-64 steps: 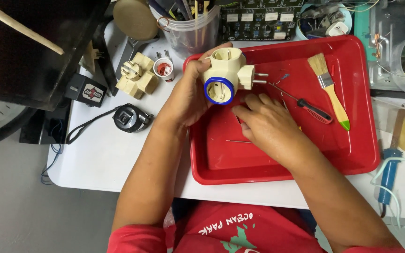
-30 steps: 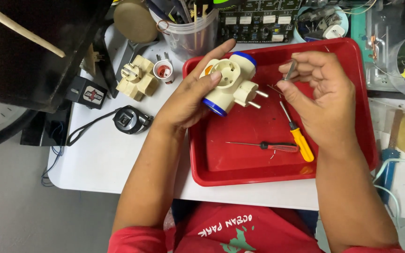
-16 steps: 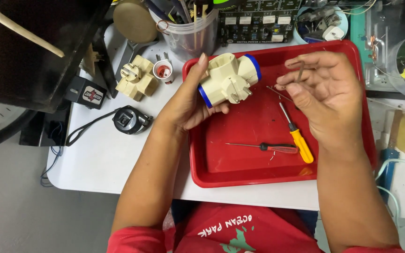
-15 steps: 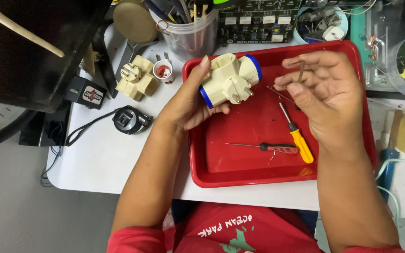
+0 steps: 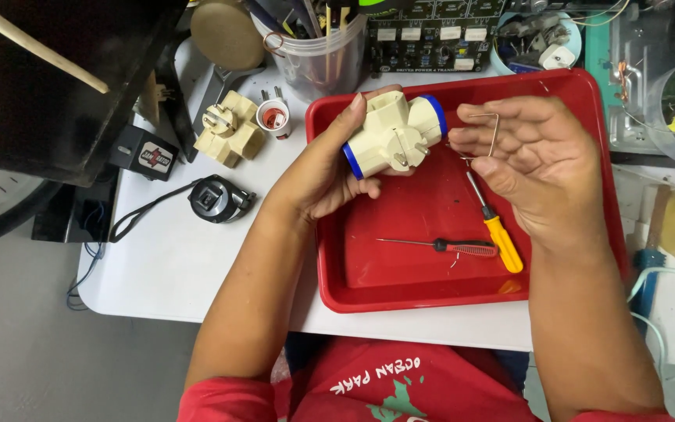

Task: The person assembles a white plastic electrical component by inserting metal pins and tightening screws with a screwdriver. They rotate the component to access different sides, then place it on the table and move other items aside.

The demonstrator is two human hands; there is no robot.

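Rotated slightly since half a second before, the cream adapter (image 5: pixel 394 134) was gripped by the left hand (image 5: pixel 330 168); a bent wire (image 5: pixel 491 131) was pinched in the right hand (image 5: pixel 537 164), at three o'clock of it.

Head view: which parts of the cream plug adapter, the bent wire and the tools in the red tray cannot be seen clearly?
- Plug adapter: its far side is hidden by the left hand.
- Bent wire: its lower end is hidden behind the right hand's fingers.
- Yellow screwdriver: its tip is hidden under the right hand.
- Red screwdriver: its tip is too thin to tell its type.
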